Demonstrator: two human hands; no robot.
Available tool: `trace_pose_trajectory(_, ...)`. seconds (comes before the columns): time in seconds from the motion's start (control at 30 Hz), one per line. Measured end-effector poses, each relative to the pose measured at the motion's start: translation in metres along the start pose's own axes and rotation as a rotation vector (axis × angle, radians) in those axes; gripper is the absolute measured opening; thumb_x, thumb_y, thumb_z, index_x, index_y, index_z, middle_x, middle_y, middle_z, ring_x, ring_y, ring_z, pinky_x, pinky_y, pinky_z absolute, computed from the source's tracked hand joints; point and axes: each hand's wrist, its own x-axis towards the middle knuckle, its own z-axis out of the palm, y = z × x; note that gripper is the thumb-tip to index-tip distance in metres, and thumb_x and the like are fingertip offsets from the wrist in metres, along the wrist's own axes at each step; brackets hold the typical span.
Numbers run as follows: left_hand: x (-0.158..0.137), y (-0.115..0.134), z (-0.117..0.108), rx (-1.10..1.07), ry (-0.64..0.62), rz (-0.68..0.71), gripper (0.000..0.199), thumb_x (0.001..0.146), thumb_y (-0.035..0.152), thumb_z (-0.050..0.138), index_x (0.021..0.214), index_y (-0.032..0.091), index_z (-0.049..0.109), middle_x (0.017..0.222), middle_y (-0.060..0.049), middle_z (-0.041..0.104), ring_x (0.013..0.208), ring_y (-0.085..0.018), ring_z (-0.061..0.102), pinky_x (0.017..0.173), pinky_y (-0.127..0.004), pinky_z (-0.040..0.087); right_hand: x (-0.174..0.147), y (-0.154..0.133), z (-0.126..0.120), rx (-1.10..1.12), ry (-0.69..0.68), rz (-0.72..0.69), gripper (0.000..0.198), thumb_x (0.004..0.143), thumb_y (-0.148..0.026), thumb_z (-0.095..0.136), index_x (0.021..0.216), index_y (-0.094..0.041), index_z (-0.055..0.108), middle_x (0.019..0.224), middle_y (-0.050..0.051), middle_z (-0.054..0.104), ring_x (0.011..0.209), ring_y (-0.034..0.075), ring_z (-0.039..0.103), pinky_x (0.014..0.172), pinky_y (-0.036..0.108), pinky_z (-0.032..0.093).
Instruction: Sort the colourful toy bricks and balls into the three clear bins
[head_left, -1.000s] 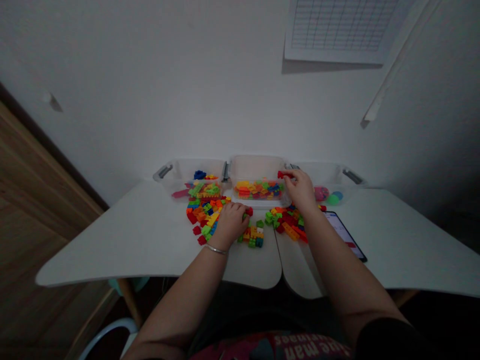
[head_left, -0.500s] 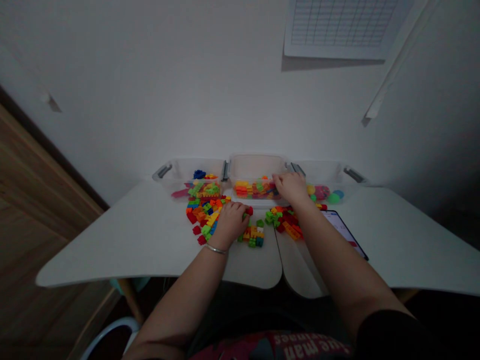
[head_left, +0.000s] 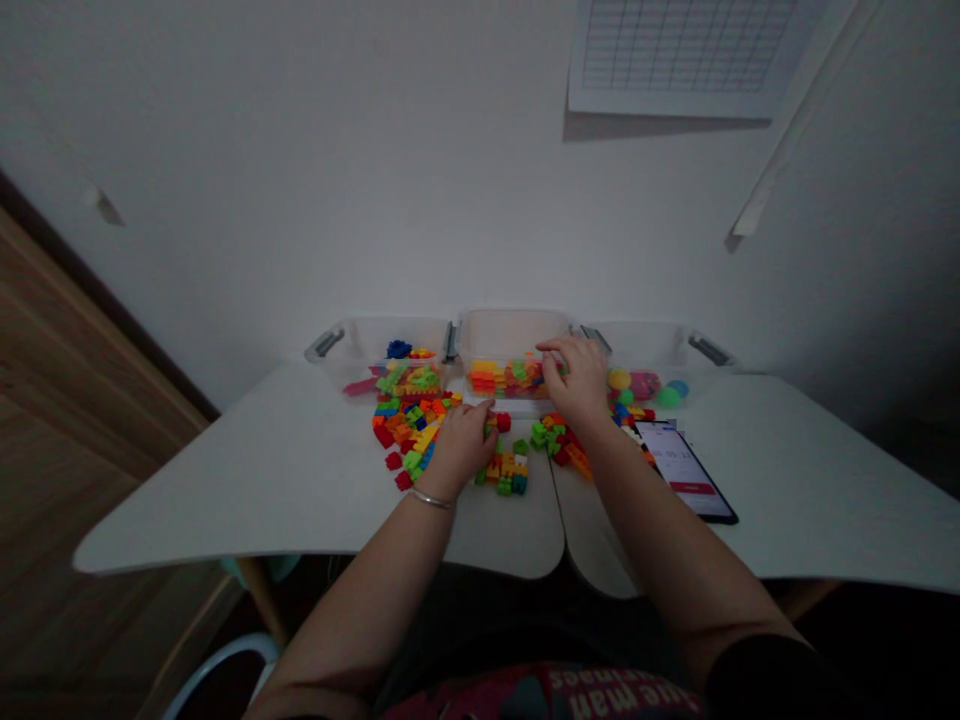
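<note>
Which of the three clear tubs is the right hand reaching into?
The middle tub, holding mixed bricks. The right hand is over its right end; the left tub and right tub go untouched.

Three bins in a row at the bench (head_left: 247, 480) back edge, 12 o'clock — left bin (head_left: 360, 345), middle bin (head_left: 514, 335), right bin (head_left: 660, 345), all holding bricks or toys. Loose brick pile (head_left: 409, 430) before the left bin, 11 o'clock; small cluster (head_left: 508, 470) dead centre; another pile (head_left: 559, 440) before the middle bin. Phone (head_left: 686, 470) flat on the bench at 2 o'clock, right of that pile.
</note>
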Motion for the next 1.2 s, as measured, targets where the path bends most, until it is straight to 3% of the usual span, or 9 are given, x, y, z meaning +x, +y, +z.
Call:
trace_pose_trajectory(0.1, 0.001, 0.0, 0.0, -0.046, -0.005, -0.039, 0.051, 0.083, 0.019, 0.053, 0.133, 0.014, 0.048, 0.112, -0.011, 0.066, 0.109, -0.023, 0.057, 0.1, -0.037, 0.042, -0.007, -0.015, 0.007, 0.091, -0.168, -0.032, 0.022, 0.088, -0.023, 0.048, 0.093, -0.02, 0.069, 0.095, 0.007, 0.07, 0.095, 0.022, 0.059, 0.09, 0.037, 0.043)
trace_pose_trajectory(0.23, 0.0, 0.0, 0.0, -0.036, -0.009, -0.036, 0.049, 0.079, 0.013, 0.052, 0.128, 0.014, 0.052, 0.113, -0.011, 0.066, 0.108, -0.023, 0.058, 0.1, -0.037, 0.042, -0.028, -0.019, 0.023, 0.016, -0.438, -0.017, 0.019, 0.088, -0.023, 0.054, 0.095, -0.019, 0.071, 0.099, 0.007, 0.072, 0.095, 0.022, 0.06, 0.089, 0.036, 0.043)
trace_pose_trajectory(0.47, -0.001, 0.0, 0.002, 0.011, 0.013, 0.03, 0.035, 0.083, 0.018, 0.052, 0.117, 0.015, 0.059, 0.111, -0.01, 0.066, 0.105, -0.024, 0.058, 0.098, -0.038, 0.044, -0.06, -0.014, 0.029, -0.14, -0.604, -0.086, 0.024, 0.091, -0.023, 0.053, 0.108, -0.021, 0.07, 0.107, 0.008, 0.071, 0.101, 0.023, 0.059, 0.091, 0.036, 0.041)
trace_pose_trajectory(0.8, 0.0, -0.001, 0.001, 0.038, -0.009, 0.099, 0.022, 0.084, 0.018, 0.052, 0.1, 0.019, 0.067, 0.104, -0.008, 0.067, 0.102, -0.023, 0.057, 0.095, -0.039, 0.043, -0.064, -0.013, 0.027, -0.241, -0.587, 0.003, 0.01, 0.088, -0.025, 0.059, 0.086, -0.02, 0.068, 0.087, 0.008, 0.07, 0.09, 0.023, 0.06, 0.078, 0.033, 0.042)
trace_pose_trajectory(0.93, 0.0, -0.001, 0.001, 0.034, -0.004, 0.101, 0.023, 0.084, 0.018, 0.052, 0.101, 0.018, 0.067, 0.104, -0.008, 0.067, 0.102, -0.023, 0.056, 0.095, -0.039, 0.044, -0.064, -0.01, 0.029, -0.161, -0.593, 0.072, 0.008, 0.086, -0.024, 0.062, 0.089, -0.019, 0.068, 0.092, 0.007, 0.071, 0.094, 0.023, 0.061, 0.082, 0.033, 0.043)
trace_pose_trajectory(1.07, -0.001, 0.0, 0.0, 0.026, -0.011, 0.083, 0.025, 0.084, 0.018, 0.052, 0.104, 0.018, 0.066, 0.105, -0.009, 0.067, 0.103, -0.023, 0.056, 0.096, -0.04, 0.044, -0.064, -0.006, 0.031, -0.097, -0.605, 0.126, 0.02, 0.085, -0.023, 0.062, 0.104, -0.019, 0.069, 0.105, 0.008, 0.071, 0.102, 0.023, 0.061, 0.091, 0.035, 0.043)
trace_pose_trajectory(1.2, -0.001, 0.0, 0.0, 0.018, -0.009, 0.079, 0.026, 0.083, 0.018, 0.053, 0.106, 0.019, 0.065, 0.106, -0.009, 0.066, 0.105, -0.023, 0.056, 0.097, -0.04, 0.043, -0.064, -0.004, 0.032, -0.109, -0.624, 0.102, 0.016, 0.086, -0.025, 0.061, 0.097, -0.021, 0.071, 0.104, 0.008, 0.071, 0.103, 0.024, 0.061, 0.092, 0.037, 0.043)
